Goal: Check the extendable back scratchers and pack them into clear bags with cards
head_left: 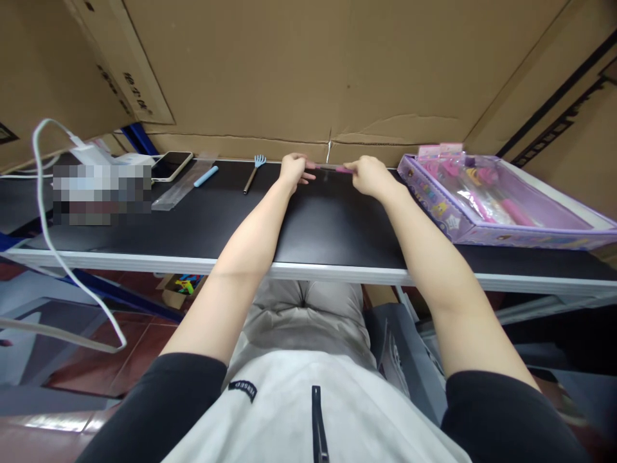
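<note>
Between my two hands, just above the black tabletop near the back wall, a thin pink rod with a metallic-looking middle (330,167) stretches sideways. My left hand (293,170) pinches its left end, with some fingers spread below. My right hand (370,175) is closed around the other end, so that end is partly hidden. Left of my left hand lies a small light-blue claw-shaped head on a dark metal stem (250,176). A light-blue tube (206,176) rests farther left, beside a flat clear plastic sleeve (179,189).
On the right stands an open purple box (511,235) holding pink items in clear packaging (477,183). A phone (172,166), a white charger (91,153) and its looping cable (45,212) occupy the left. Cardboard (289,71) walls the back; a metal edge (332,272) runs along the front.
</note>
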Demonstrator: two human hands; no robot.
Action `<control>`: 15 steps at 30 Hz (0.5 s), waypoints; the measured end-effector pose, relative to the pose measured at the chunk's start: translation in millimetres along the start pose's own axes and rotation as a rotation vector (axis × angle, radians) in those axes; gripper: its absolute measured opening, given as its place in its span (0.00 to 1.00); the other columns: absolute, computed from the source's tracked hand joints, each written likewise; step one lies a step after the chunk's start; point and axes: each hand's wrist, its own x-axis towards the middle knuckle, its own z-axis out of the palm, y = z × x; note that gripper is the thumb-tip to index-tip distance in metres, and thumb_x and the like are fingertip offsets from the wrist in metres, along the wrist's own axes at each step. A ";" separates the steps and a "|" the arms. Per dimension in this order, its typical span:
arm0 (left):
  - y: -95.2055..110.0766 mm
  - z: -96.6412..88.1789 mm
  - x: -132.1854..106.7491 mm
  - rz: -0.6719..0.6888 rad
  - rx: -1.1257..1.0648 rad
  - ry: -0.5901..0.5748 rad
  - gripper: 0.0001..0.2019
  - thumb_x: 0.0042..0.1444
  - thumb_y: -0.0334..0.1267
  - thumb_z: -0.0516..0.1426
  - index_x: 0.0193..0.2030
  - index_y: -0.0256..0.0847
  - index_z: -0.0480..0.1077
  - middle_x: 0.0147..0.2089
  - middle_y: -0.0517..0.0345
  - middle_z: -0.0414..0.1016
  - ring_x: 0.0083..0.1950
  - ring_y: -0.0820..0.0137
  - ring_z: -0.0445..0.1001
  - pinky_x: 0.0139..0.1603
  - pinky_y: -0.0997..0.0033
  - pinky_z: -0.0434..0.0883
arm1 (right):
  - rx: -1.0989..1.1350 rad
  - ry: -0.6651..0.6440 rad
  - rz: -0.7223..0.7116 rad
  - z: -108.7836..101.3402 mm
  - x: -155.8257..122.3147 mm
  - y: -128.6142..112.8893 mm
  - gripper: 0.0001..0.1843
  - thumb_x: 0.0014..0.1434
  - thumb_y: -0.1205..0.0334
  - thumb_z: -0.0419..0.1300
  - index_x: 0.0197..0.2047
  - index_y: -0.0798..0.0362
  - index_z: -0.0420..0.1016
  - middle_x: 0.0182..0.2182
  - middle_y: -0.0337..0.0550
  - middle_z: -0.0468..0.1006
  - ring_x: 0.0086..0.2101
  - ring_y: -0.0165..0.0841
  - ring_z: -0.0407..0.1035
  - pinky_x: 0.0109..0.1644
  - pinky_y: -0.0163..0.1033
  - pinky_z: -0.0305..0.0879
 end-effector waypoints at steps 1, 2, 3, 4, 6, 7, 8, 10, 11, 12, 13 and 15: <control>0.3 -0.3 -0.7 0.001 0.008 -0.003 0.18 0.65 0.27 0.52 0.59 0.40 0.72 0.58 0.48 0.88 0.41 0.70 0.89 0.31 0.77 0.72 | -0.019 -0.004 0.026 -9.7 -3.9 -2.5 0.30 0.67 0.76 0.59 0.68 0.58 0.85 0.64 0.59 0.83 0.69 0.57 0.73 0.77 0.63 0.67; 0.4 -0.6 -1.5 0.001 0.021 -0.008 0.17 0.66 0.27 0.52 0.58 0.40 0.73 0.57 0.48 0.88 0.40 0.71 0.88 0.31 0.77 0.72 | -0.036 -0.020 0.061 -21.0 -8.9 -5.7 0.31 0.66 0.79 0.58 0.68 0.59 0.84 0.65 0.59 0.82 0.70 0.56 0.73 0.77 0.61 0.67; 0.3 -1.0 -2.2 0.001 0.040 -0.013 0.16 0.66 0.27 0.52 0.56 0.40 0.73 0.56 0.48 0.89 0.40 0.71 0.88 0.32 0.77 0.73 | -0.054 -0.038 0.105 -33.3 -15.0 -9.0 0.32 0.66 0.82 0.57 0.69 0.61 0.83 0.67 0.60 0.81 0.71 0.54 0.72 0.78 0.59 0.67; 0.1 -1.2 -2.9 0.001 0.063 -0.022 0.15 0.66 0.27 0.52 0.55 0.40 0.74 0.54 0.49 0.89 0.40 0.70 0.88 0.33 0.77 0.73 | -0.068 -0.046 0.153 -46.3 -21.9 -12.1 0.33 0.66 0.84 0.55 0.71 0.63 0.81 0.68 0.61 0.80 0.72 0.53 0.71 0.78 0.56 0.66; -0.3 -1.4 -4.2 -0.002 0.109 -0.045 0.14 0.65 0.27 0.54 0.53 0.41 0.74 0.52 0.49 0.89 0.41 0.70 0.89 0.36 0.78 0.75 | -0.082 -0.005 0.207 -71.9 -36.7 -16.0 0.32 0.68 0.86 0.54 0.71 0.65 0.80 0.70 0.62 0.77 0.73 0.50 0.70 0.79 0.51 0.65; -0.5 -1.2 -4.6 -0.005 0.126 -0.058 0.13 0.65 0.27 0.54 0.52 0.41 0.74 0.52 0.49 0.89 0.42 0.70 0.89 0.36 0.78 0.75 | -0.075 0.041 0.217 -83.5 -43.9 -16.2 0.31 0.70 0.84 0.55 0.71 0.64 0.80 0.70 0.61 0.77 0.73 0.50 0.69 0.79 0.51 0.65; -0.6 -0.9 -5.0 -0.006 0.136 -0.072 0.13 0.65 0.27 0.53 0.52 0.41 0.74 0.52 0.49 0.89 0.42 0.70 0.89 0.36 0.78 0.75 | -0.060 0.090 0.250 -93.9 -50.7 -15.3 0.30 0.71 0.82 0.56 0.71 0.60 0.81 0.71 0.57 0.77 0.73 0.48 0.70 0.78 0.51 0.66; -0.8 0.0 -5.3 -0.010 0.146 -0.096 0.12 0.67 0.27 0.52 0.52 0.41 0.73 0.54 0.47 0.88 0.42 0.70 0.89 0.36 0.78 0.74 | -0.060 0.186 0.322 -110.1 -62.4 -9.8 0.32 0.71 0.81 0.55 0.73 0.56 0.80 0.70 0.55 0.78 0.72 0.47 0.72 0.77 0.50 0.68; -0.8 0.4 -5.3 -0.013 0.150 -0.105 0.12 0.68 0.27 0.52 0.53 0.41 0.73 0.55 0.47 0.88 0.42 0.70 0.88 0.35 0.78 0.74 | -0.073 0.229 0.368 -115.7 -67.3 -5.3 0.32 0.71 0.81 0.55 0.74 0.56 0.79 0.70 0.55 0.77 0.72 0.45 0.71 0.79 0.47 0.66; -0.8 0.8 -5.3 -0.015 0.154 -0.113 0.13 0.68 0.27 0.51 0.53 0.40 0.73 0.55 0.47 0.88 0.41 0.70 0.88 0.35 0.77 0.73 | -0.084 0.262 0.413 -119.7 -71.8 0.6 0.33 0.71 0.81 0.55 0.74 0.56 0.79 0.71 0.55 0.77 0.73 0.41 0.71 0.80 0.43 0.64; -0.8 1.0 -5.3 -0.017 0.158 -0.121 0.13 0.69 0.27 0.50 0.53 0.40 0.73 0.56 0.46 0.88 0.41 0.71 0.88 0.34 0.77 0.73 | -0.096 0.288 0.459 -122.1 -76.0 8.3 0.33 0.71 0.81 0.56 0.74 0.55 0.79 0.71 0.55 0.77 0.73 0.38 0.70 0.80 0.38 0.61; -1.0 1.1 -5.3 -0.021 0.171 -0.133 0.13 0.70 0.26 0.49 0.53 0.40 0.73 0.56 0.45 0.88 0.41 0.71 0.88 0.33 0.77 0.72 | -0.138 0.337 0.546 -121.7 -83.1 30.2 0.31 0.73 0.78 0.58 0.75 0.55 0.78 0.70 0.55 0.78 0.73 0.37 0.69 0.79 0.34 0.59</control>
